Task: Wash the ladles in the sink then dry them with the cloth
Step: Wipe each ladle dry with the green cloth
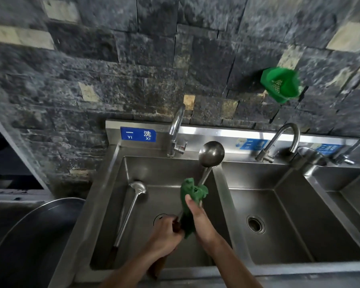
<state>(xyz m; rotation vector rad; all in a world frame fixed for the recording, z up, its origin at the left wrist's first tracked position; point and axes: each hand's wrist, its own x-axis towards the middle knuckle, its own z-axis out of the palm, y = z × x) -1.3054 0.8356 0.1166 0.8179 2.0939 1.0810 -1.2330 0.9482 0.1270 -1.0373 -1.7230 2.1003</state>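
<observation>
I am gripping the ladle (pixel 211 154) by its handle in my left hand (pixel 164 233), over the left sink (pixel 112 183), while my right hand (pixel 197 215) is squeezing the cloth (pixel 190 192) around the shaft. I should be sliding it up to the bowl. The second ladle (pixel 133 200) is lying in the basin.

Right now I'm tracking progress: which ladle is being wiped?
The raised ladle: left hand grips its handle, right hand wraps the green cloth around its shaft. The other ladle lies untouched in the left basin.
</observation>
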